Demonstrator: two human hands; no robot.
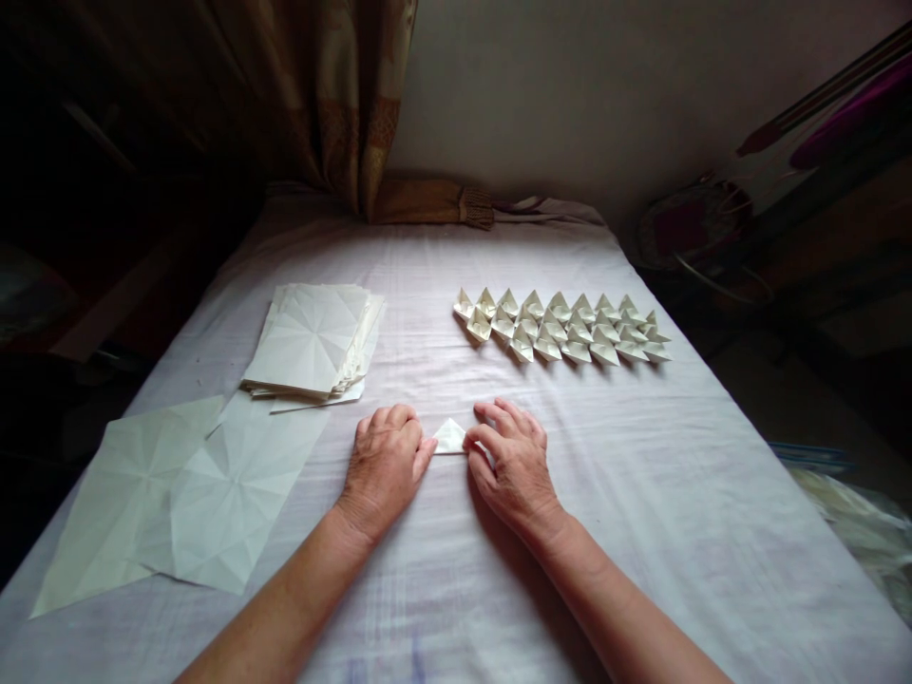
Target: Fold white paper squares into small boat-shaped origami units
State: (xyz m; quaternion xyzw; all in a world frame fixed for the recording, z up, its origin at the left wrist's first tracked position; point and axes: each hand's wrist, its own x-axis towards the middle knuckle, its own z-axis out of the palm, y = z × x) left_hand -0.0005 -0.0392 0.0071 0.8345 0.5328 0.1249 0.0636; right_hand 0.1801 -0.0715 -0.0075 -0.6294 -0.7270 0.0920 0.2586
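A small white folded paper triangle (449, 437) lies flat on the cloth between my hands, its point facing away from me. My left hand (389, 456) is closed, fingers curled under, with the thumb tip on the triangle's left corner. At the right corner, the thumb and forefinger of my right hand (514, 461) hold the paper, while its other fingers stay bent and slightly apart. The triangle's two lower corners are partly hidden by my fingertips.
Rows of folded paper boats (577, 328) stand at the back right. To the left is a stack of creased paper sheets (310, 337), with loose creased sheets (228, 489) nearer me. A pale cloth (641, 532) covers the table; a curtain (356, 104) hangs behind.
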